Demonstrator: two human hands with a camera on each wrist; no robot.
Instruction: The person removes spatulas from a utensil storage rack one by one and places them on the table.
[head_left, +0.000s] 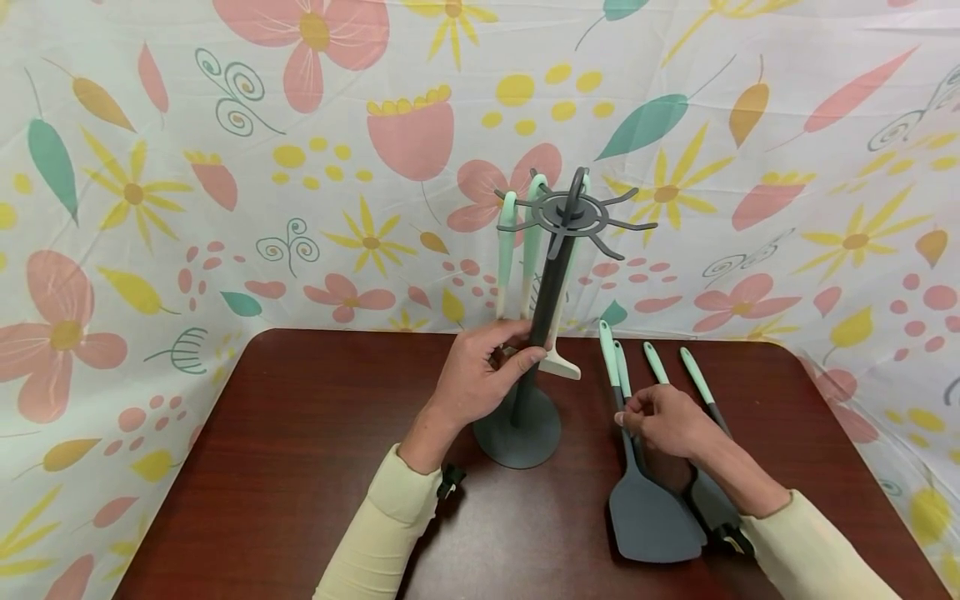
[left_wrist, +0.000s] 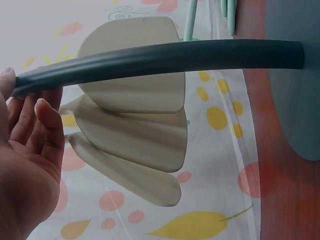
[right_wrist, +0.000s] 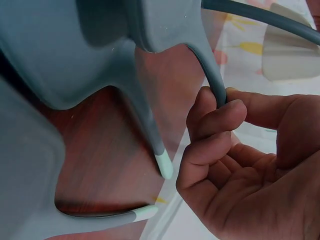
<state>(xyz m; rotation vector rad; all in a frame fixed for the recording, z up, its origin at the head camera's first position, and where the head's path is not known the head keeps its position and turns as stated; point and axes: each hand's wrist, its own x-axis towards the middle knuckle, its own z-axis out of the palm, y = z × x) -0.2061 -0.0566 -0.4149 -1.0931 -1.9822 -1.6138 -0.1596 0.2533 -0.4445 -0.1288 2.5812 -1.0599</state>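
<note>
Near the middle of the table stands a dark grey utensil stand [head_left: 517,446] with a ring of hooks on top. My left hand [head_left: 480,371] grips its pole [left_wrist: 150,65] between thumb and fingers. Cream-headed utensils [left_wrist: 135,135] with mint handles hang on the stand's left and back side, beside that hand. To the right, my right hand [head_left: 671,421] pinches the grey shaft of a wide turner [head_left: 652,521] with a mint handle end. In the right wrist view thumb and fingers [right_wrist: 220,120] close on that shaft; whether the turner touches the table is unclear.
More grey utensils with mint handles [head_left: 697,375] lie on the brown table [head_left: 300,467] around and under the right forearm. Several hooks [head_left: 622,225] on the stand's right and front side carry nothing. A flowered cloth [head_left: 225,167] hangs behind the table.
</note>
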